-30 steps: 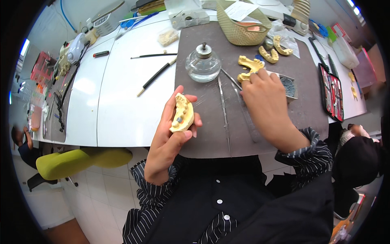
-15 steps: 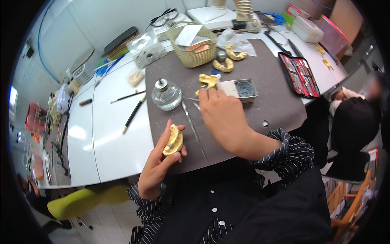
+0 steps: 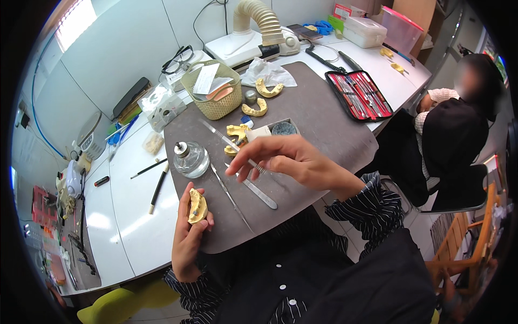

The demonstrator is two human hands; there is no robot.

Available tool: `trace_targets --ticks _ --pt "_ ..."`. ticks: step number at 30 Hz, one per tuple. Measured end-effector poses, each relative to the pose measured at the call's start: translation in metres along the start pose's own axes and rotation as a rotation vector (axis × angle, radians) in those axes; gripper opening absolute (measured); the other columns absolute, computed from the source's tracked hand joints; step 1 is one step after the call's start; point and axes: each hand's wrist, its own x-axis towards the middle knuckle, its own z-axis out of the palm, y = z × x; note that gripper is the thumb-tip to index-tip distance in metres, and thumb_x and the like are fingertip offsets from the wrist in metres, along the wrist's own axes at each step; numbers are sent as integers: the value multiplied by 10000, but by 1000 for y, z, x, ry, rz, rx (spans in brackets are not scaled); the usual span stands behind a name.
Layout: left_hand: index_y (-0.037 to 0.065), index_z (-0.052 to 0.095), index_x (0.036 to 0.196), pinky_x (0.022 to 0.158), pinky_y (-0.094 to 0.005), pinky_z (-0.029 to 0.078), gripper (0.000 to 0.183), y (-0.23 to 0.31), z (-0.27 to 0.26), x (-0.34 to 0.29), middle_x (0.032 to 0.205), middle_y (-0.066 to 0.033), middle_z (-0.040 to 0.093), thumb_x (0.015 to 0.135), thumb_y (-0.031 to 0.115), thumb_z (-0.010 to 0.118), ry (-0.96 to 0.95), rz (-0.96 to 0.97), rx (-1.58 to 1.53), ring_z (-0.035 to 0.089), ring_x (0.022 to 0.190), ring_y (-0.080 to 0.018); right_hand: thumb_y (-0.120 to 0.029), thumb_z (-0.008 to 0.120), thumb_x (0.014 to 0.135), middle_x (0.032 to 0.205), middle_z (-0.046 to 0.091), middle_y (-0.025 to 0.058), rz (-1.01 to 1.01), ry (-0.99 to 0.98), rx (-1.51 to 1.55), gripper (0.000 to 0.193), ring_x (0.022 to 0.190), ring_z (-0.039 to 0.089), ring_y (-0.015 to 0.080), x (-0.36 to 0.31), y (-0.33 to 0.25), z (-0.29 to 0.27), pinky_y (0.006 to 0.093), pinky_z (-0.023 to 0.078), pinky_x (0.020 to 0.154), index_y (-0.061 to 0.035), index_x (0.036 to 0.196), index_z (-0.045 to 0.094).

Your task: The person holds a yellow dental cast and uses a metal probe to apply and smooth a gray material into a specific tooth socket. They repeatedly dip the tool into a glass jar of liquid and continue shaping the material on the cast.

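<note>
My left hand (image 3: pixel 188 233) is closed round a yellow plaster dental cast (image 3: pixel 198 207) at the mat's near left edge; a small dark bluish spot shows on the cast. My right hand (image 3: pixel 283 160) is raised over the mat, gripping a slim metal dental instrument (image 3: pixel 218 133) with a ridged end that points up and away. Below that hand lies a flat metal spatula-like tool (image 3: pixel 261 195). To its left rests a long thin carver (image 3: pixel 229 195). Behind the fingers is another yellow cast (image 3: pixel 237 131), partly covered, beside an open box (image 3: pixel 284 128) of dark blue-grey material.
A clear glass spirit lamp (image 3: pixel 190 160) stands left on the grey mat (image 3: pixel 318 156). Behind are a woven basket (image 3: pixel 218 102) and two U-shaped casts (image 3: pixel 254 107). A red instrument case (image 3: pixel 360 96) lies open at right, near a seated person (image 3: pixel 458 135). Black-handled brushes (image 3: pixel 158 189) lie left.
My right hand has come back from the casts and box, now lifted with the metal instrument in it. The left hand still holds its cast. The whole view has shifted.
</note>
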Motion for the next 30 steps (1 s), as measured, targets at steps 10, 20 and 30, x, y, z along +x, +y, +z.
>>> trace_targets --ticks 10,20,30 --pt "-12 54 1401 694 -221 414 739 -4 -10 -2 1372 -139 261 784 -17 461 -46 37 -23 486 846 -147 -199 446 926 666 544 16 -348 280 -181 230 586 517 60 53 -5 -18 183 406 505 -9 872 565" --pt "-21 185 1378 721 -234 453 614 1 -4 0 1360 -196 325 839 0 479 -131 -8 -58 559 876 -176 -96 551 866 834 610 91 -262 235 -134 175 651 552 80 103 41 -35 201 467 545 52 951 591" --pt "-1 196 1374 810 -258 495 585 6 0 0 1319 -216 379 870 26 492 -13 -71 -105 598 951 -246 -138 574 858 781 620 72 -208 345 12 154 720 607 116 94 39 -29 217 470 562 -3 929 555"
